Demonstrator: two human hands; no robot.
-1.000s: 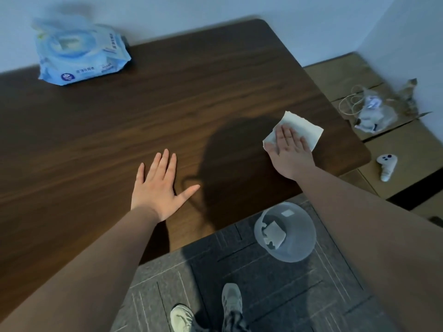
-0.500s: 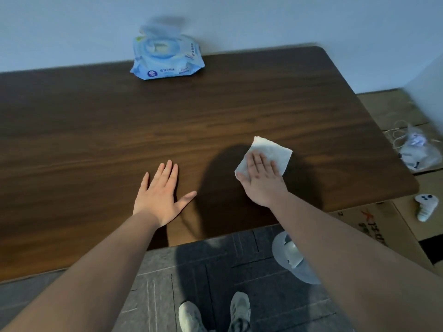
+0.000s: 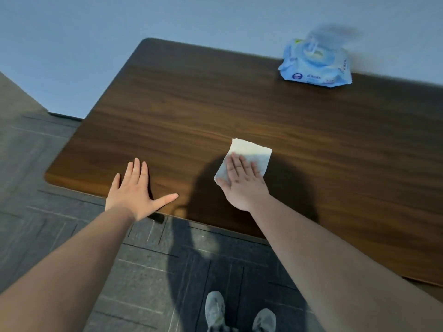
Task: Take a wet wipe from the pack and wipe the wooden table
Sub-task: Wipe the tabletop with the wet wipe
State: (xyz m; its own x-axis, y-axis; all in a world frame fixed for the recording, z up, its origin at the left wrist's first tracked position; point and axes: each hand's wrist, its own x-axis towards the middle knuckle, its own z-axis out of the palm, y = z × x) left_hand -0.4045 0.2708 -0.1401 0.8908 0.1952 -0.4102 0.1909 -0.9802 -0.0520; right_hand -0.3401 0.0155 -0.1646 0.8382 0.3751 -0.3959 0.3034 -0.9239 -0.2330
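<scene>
A dark wooden table (image 3: 215, 99) fills the middle of the view. On it lies a white wet wipe (image 3: 251, 152), folded flat, and my right hand (image 3: 242, 183) presses down on its near half with the fingers stretched out. My left hand (image 3: 136, 190) rests flat on the table's near edge with fingers spread and holds nothing. The blue wipe pack (image 3: 316, 65) sits at the table's far side by the wall, its lid standing up.
A pale wall (image 3: 167, 17) runs behind the table. Grey carpet tiles (image 3: 48, 188) cover the floor to the left and in front. My two shoes (image 3: 239, 315) show at the bottom edge.
My right hand has slid the wipe leftward along the table, closer to my left hand. The view has swung left, so the pack now appears at the right.
</scene>
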